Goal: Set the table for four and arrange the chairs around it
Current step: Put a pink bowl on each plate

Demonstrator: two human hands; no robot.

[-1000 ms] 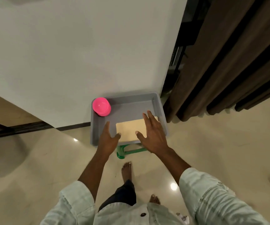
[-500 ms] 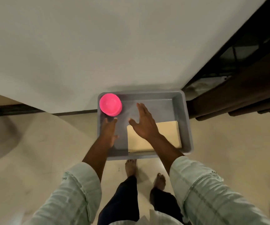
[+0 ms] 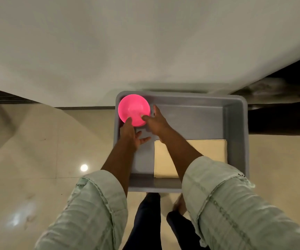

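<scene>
The pink bowl [image 3: 134, 110] sits upside-up in the far left corner of a grey plastic bin [image 3: 235, 123], its rim close to the bin's far and left walls. Whether it is one bowl or a stack cannot be told from above.

The left hand [image 3: 130, 135] meets the bowl at its near edge: one fingertip lies on the rim, and the remaining fingers are spread and loosely bent below it, not wrapped round anything. The right hand [image 3: 157, 123] reaches in from the right side; its thumb lies over the bowl's near right rim and its fingers extend along the outside of the bowl, so the rim is pinched between thumb and fingers.

Inside the bin, at the near right, lies a flat beige stack of mats [image 3: 207, 150], partly covered by the right forearm. Both forearms emerge from pale green sleeves [image 3: 226, 204].

The bin stands against a white wall [image 3: 145, 42], above a glossy cream tiled floor [image 3: 28, 150]. Dark trouser legs [image 3: 146, 222] and bare feet show beneath the bin's near edge.
</scene>
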